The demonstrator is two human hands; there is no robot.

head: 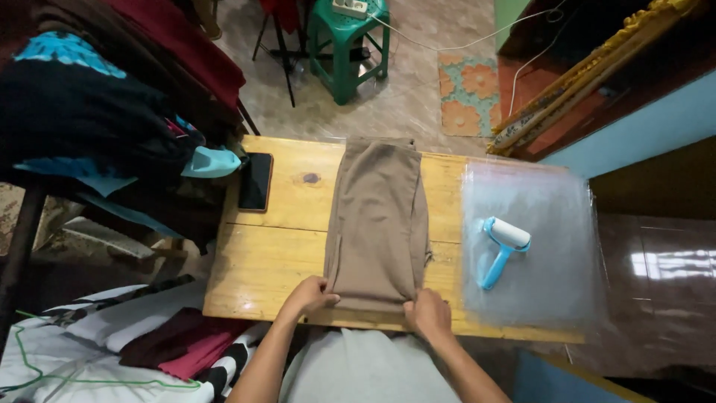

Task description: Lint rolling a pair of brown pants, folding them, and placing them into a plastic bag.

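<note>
A folded tan-brown garment point(378, 220) lies lengthwise down the middle of a wooden table point(280, 246). My left hand point(309, 293) pinches its near left corner. My right hand point(427, 312) grips its near right corner at the table's front edge. Both hands rest on the cloth, fingers closed on the fabric.
A black phone point(256, 181) lies at the table's left. Clear plastic bags point(533, 254) cover the right side, with a blue lint roller point(504, 246) on top. Dark clothes point(97, 119) are piled at the left. Folded maroon cloth point(186, 347) lies near left. A green stool point(348, 45) stands beyond the table.
</note>
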